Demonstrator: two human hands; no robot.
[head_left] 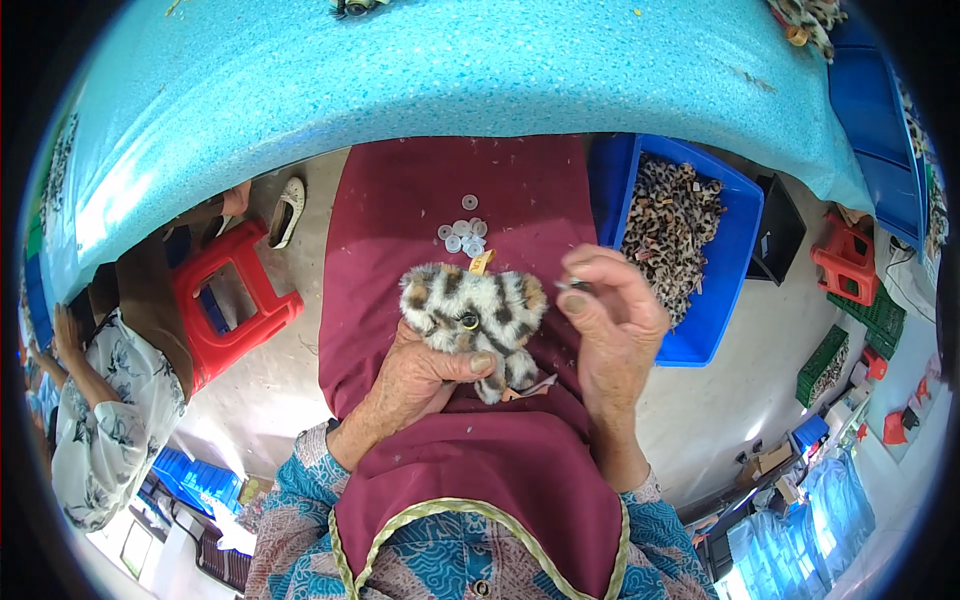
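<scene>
We hold one leopard-spotted plush animal (492, 300), yellow ribbon tag (482, 263) on top, over our maroon apron (390, 240), the left hand (408, 365) clamped around its body. Our raised right hand (622, 318) pinches one small dark piece (576, 286) between thumb and forefinger. Toward the turquoise tabletop's (480, 90) near edge lie one lone translucent disc (470, 202) and an overlapping disc cluster (467, 237).

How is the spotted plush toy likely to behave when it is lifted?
The spotted plush toy is probably soft, given its furry cover. Its shaggy surface likely resists slipping. It seems light: only the left hand holds it.
</scene>
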